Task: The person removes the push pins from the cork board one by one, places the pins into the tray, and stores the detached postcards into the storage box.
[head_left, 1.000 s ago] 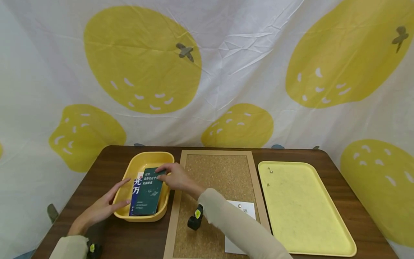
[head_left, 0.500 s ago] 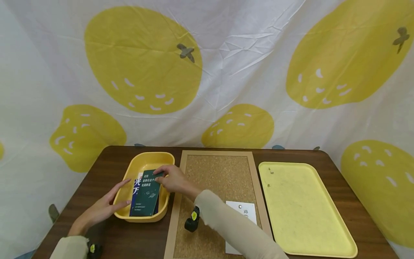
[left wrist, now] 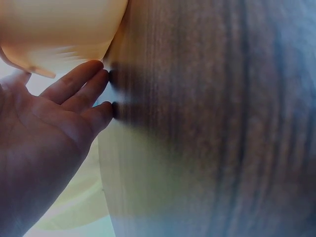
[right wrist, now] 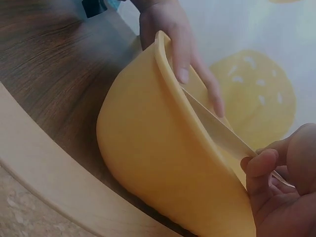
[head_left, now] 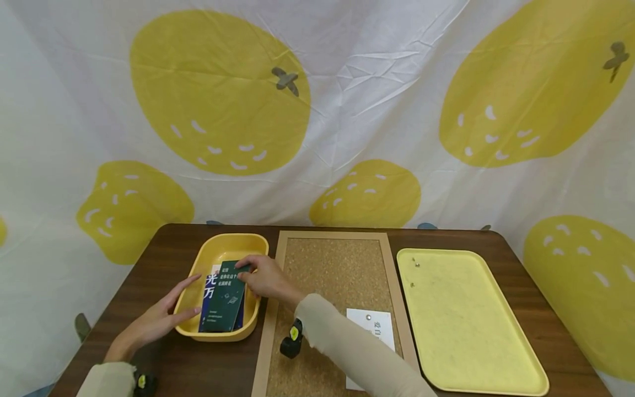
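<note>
In the head view, my right hand [head_left: 268,277] pinches a dark green card [head_left: 224,300] with white writing by its upper right corner, over the yellow basin [head_left: 184,325]. The right wrist view shows the card [right wrist: 222,131] edge-on as a thin sheet between thumb and fingers. Beneath it lies a blue and white card [head_left: 205,303], partly covered. My left hand [head_left: 157,315] is at the basin's left side, with straight thumb and index finger reaching over the rim. Its other fingers lie outside, by the basin's wall, in the left wrist view.
A framed cork board [head_left: 332,270] lies beside the basin. A white sheet [head_left: 359,320] is fixed on it by a pin [head_left: 369,317], partly behind my right sleeve. A pale yellow tray [head_left: 471,331] at the right holds several small pins [head_left: 417,266].
The green card and my right hand have shifted slightly left and down, showing a strip of the blue card on the right. My left hand has stayed still.
</note>
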{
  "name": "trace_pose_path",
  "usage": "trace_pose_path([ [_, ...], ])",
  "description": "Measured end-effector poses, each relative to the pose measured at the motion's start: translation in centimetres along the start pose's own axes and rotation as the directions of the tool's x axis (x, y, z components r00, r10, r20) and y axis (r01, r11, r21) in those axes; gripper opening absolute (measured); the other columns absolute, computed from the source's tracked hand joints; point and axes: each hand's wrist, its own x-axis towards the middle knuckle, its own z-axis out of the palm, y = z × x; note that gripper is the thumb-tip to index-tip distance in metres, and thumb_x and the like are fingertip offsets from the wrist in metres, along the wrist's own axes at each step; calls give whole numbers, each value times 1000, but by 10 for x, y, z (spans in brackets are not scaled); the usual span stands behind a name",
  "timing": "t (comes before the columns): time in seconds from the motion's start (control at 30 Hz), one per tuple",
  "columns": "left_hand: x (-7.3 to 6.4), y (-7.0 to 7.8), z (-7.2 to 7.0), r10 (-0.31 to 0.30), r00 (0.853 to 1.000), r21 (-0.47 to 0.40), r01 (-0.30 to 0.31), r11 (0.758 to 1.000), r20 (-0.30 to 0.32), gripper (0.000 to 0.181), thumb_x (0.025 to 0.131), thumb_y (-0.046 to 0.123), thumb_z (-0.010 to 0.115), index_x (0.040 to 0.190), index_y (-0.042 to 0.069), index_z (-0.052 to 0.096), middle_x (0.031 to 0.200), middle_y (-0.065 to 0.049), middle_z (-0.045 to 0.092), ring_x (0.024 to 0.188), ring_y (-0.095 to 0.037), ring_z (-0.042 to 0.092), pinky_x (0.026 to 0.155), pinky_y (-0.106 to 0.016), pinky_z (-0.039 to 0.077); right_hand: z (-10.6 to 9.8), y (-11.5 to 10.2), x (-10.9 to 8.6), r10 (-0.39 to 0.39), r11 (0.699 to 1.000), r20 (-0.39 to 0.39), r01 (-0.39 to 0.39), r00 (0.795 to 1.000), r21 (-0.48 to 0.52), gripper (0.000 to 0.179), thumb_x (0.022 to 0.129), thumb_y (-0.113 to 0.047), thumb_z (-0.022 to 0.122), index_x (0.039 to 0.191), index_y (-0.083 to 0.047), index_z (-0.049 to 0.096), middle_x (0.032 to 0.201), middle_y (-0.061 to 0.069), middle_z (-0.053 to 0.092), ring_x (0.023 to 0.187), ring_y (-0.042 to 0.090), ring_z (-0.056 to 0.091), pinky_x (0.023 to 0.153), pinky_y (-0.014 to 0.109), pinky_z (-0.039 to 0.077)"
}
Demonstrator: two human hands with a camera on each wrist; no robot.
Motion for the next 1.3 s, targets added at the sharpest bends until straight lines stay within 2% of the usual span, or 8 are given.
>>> trace_pose_path([
  [0.57, 0, -2, 1, 17, 1000, -8, -17, 1000, -3, 80, 80, 53, 59, 142, 42, 10, 149, -16, 11, 128, -42, 22, 95, -67, 23, 3, 3, -2, -17, 999, -9, 17, 1000, -27, 18, 89, -14, 59, 106, -16, 63, 78, 2, 50, 39, 15, 48, 38, 27, 46],
  [0.8, -1, -1, 2, 29, 1000, -3, -29, 1000, -8, 80, 80, 52, 59, 142, 42, 10, 149, -17, 11, 127, -43, 24, 94, -67, 24, 5, 2, -1, 13, 999, -20, -14, 1000, -37, 18, 89, -15, 59, 105, -19, 64, 79, 1, 51, 40, 16, 49, 40, 28, 47],
  [0.97, 0, -1, 1, 23, 1000, 2, -23, 1000, -10, 80, 80, 53, 59, 142, 42, 10, 149, -16, 11, 128, -43, 23, 95, -67, 24, 5, 3, 0, 14, 999, -20, -15, 1000, -45, 17, 89, -16, 58, 105, -19, 64, 79, 1, 51, 40, 15, 50, 42, 31, 49],
  [1.3, -2, -2, 1, 72, 997, 13, -72, 997, -22, 77, 82, 51, 58, 142, 41, 11, 149, -17, 12, 129, -43, 22, 94, -67, 24, 4, 2, -1, 16, 999, -21, -17, 1000, -48, 25, 88, -20, 60, 114, -18, 62, 80, 2, 50, 40, 16, 51, 48, 41, 52],
])
